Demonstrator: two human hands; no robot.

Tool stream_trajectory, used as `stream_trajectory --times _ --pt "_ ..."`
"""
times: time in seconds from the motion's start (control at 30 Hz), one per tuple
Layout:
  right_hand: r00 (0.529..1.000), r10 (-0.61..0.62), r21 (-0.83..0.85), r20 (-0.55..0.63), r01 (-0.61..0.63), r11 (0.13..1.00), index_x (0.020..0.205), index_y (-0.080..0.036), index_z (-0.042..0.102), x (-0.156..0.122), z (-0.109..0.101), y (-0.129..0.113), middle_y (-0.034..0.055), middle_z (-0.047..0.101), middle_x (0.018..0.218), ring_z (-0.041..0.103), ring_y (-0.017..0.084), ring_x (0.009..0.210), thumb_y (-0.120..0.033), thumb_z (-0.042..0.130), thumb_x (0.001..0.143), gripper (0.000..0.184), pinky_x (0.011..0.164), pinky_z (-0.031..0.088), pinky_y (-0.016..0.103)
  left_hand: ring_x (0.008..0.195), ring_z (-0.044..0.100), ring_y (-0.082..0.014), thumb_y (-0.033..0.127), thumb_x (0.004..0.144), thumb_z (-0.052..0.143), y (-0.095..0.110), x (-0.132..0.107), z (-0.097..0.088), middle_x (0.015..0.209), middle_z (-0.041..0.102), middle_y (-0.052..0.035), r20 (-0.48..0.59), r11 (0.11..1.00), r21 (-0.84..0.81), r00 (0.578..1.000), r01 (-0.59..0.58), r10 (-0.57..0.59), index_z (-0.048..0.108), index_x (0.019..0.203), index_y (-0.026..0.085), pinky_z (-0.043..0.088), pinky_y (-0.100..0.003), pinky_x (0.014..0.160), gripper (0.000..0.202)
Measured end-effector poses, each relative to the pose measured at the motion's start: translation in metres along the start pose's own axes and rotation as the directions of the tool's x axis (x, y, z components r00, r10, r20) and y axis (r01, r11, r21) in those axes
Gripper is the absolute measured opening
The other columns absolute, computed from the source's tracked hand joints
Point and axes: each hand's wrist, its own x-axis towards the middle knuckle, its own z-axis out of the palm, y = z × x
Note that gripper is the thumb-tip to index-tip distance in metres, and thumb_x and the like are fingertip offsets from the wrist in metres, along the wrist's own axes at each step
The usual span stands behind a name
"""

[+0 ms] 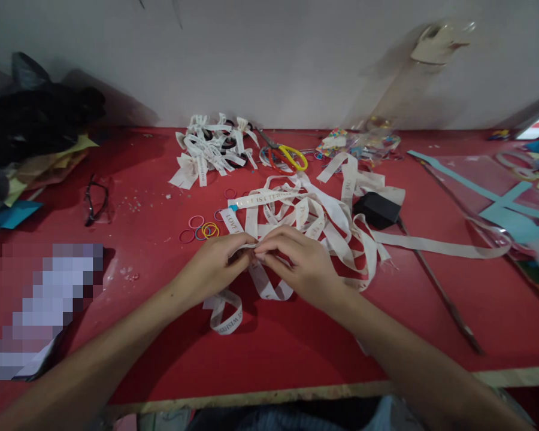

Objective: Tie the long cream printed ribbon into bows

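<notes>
My left hand (pixel 222 258) and my right hand (pixel 296 257) meet over the front middle of the red table, fingertips pinched together on a white printed ribbon (pixel 228 320). One end of it curls down below my left hand, and a loop hangs beneath my right fingers. Whether anything else sits between the fingertips is hidden. Just beyond my hands lies a tangled heap of white ribbon (pixel 314 209) with printed lettering. Several small coloured elastic bands (pixel 210 230) rest left of the heap.
Behind the ribbons are a pile of tied white ribbon pieces (pixel 215 143) and yellow-and-red-handled scissors (pixel 291 157). A black block (pixel 377 209) and a thin rod (pixel 449 305) lie to the right. Glasses (pixel 96 200) and a pixelated flat object (pixel 49 311) are left.
</notes>
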Motion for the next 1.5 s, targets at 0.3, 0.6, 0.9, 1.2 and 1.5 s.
stream_trajectory --times 0.3,0.6,0.9,1.2,1.5 --pt "1.000 -0.008 0.000 0.008 0.008 1.000 0.092 -0.020 0.061 -0.0002 -0.0003 0.0005 0.0027 0.060 0.090 0.057 0.013 0.084 -0.014 0.054 0.086 0.011 0.076 0.045 0.028 0.068 0.056 -0.0088 0.017 0.085 0.044 0.0011 0.0007 0.0004 0.075 0.063 0.0041 0.001 1.000 -0.006 1.000 0.012 -0.012 0.059 0.085 0.019 0.038 -0.019 0.063 0.015" --pt "1.000 -0.013 -0.005 0.016 0.013 1.000 0.092 -0.019 0.060 0.0000 -0.0011 0.0004 0.0025 0.059 0.090 0.057 0.013 0.085 -0.014 0.054 0.086 0.010 0.076 0.045 0.027 0.068 0.055 -0.0082 0.018 0.086 0.045 -0.0026 -0.0003 0.0019 0.075 0.062 0.0048 0.000 1.000 -0.002 1.000 0.001 -0.001 0.058 0.088 0.020 0.038 -0.019 0.063 0.013" --pt "1.000 -0.007 -0.011 0.028 0.007 1.000 0.093 -0.020 0.060 -0.0009 -0.0011 0.0016 0.0027 0.059 0.091 0.056 0.014 0.085 -0.014 0.054 0.086 0.011 0.076 0.045 0.028 0.072 0.056 -0.0087 0.018 0.086 0.045 -0.0030 0.0012 0.0012 0.079 0.064 0.0043 0.010 1.000 0.015 1.000 -0.008 0.008 0.058 0.089 0.020 0.039 -0.019 0.064 0.013" --pt "0.998 -0.015 -0.043 0.058 0.018 0.999 0.092 -0.020 0.059 -0.0004 -0.0008 0.0020 0.0032 0.059 0.091 0.056 0.014 0.086 -0.016 0.052 0.088 0.009 0.075 0.045 0.027 0.071 0.056 -0.0095 0.018 0.087 0.043 -0.0057 0.0010 0.0031 0.079 0.062 0.0041 0.035 0.995 0.104 0.999 0.006 -0.009 0.055 0.089 0.021 0.037 -0.020 0.062 0.013" --pt "0.996 -0.022 -0.067 0.085 0.028 0.997 0.092 -0.020 0.058 -0.0009 -0.0002 0.0022 0.0035 0.058 0.092 0.056 0.014 0.085 -0.018 0.050 0.089 0.009 0.075 0.045 0.027 0.073 0.055 -0.0117 0.019 0.087 0.041 -0.0061 -0.0010 0.0031 0.082 0.062 0.0029 0.067 0.980 0.198 0.998 0.008 -0.022 0.053 0.090 0.022 0.035 -0.023 0.062 0.013"
